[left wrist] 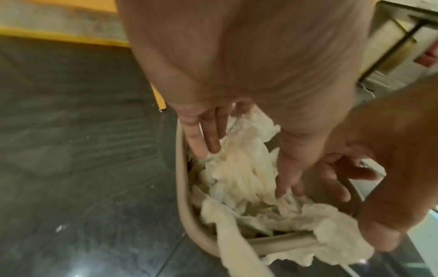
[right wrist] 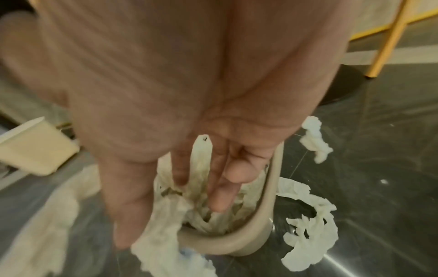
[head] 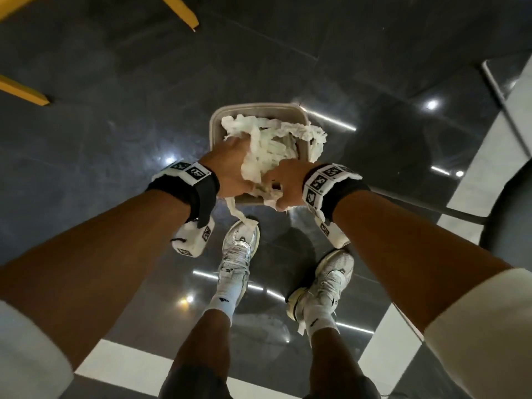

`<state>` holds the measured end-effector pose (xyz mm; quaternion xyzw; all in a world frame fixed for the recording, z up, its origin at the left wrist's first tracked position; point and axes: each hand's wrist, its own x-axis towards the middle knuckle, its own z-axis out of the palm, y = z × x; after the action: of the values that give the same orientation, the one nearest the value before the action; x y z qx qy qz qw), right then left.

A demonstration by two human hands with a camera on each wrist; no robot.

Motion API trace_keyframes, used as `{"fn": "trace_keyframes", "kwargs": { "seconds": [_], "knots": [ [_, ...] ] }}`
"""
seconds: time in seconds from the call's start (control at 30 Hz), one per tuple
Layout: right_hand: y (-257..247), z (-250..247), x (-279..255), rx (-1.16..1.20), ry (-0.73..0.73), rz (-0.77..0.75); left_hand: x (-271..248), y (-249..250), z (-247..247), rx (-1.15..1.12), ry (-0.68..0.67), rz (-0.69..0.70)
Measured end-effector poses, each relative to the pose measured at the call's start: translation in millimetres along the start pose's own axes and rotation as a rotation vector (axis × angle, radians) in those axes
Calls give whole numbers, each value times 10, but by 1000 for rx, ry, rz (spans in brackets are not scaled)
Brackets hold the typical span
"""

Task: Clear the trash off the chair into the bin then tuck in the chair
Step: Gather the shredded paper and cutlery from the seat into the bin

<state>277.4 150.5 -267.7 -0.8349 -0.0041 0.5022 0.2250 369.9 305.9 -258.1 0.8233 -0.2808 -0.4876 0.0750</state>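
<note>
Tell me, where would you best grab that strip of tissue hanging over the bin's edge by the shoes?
Probably pinch the tissue strip just below the bin rim, coming from the person's own side. There it hangs free outside the wall as a narrow twisted band, easy to pinch and lift back in, whereas its top is bunched under both hands.

Head view is dim w/ warm indoor light: the glossy dark floor (head: 100, 133) throws back bright ceiling-lamp spots and streaks at centre right and bottom centre, and straight lines bow hard toward the frame edges. Left wrist view is soft overall, w/ the palm of the left hand (left wrist: 249, 65) a blurred mass across the top. Right wrist view has heavy motion blur at left and top, sharper lower right.
</note>
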Motion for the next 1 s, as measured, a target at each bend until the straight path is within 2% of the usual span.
{"fn": "trace_keyframes", "kwargs": {
  "seconds": [0.13,0.23,0.3,0.43,0.53,0.6,0.67,0.7,0.77,0.83,1.0],
  "knots": [
    [-93,53,178,-12,-78,-30,85,-125,160,315,-175,71],
    [-67,33,251,3,-110,-24,106,-88,136,369,-269,87],
    [-4,-12,266,98,-66,14,115,-62,97,369,-255,96],
    [39,-48,349,275,227,153,294,-130,186,144,-130,23],
    [-62,-11,515,486,579,294,411,-154,229,-190,133,-97],
    [-101,16,658,624,684,347,413,-87,206,-276,345,-161],
    [-103,91,814,625,628,362,393,-32,227,-307,415,-206],
    [-96,129,868,600,551,345,400,-14,257,-322,361,-219],
    [-82,172,881,555,371,267,420,14,323,-299,153,-238],
    [-92,136,763,509,268,189,418,37,360,-240,72,-230],
    [-10,-108,224,429,378,96,263,253,157,-213,178,-203]
  ]
}}
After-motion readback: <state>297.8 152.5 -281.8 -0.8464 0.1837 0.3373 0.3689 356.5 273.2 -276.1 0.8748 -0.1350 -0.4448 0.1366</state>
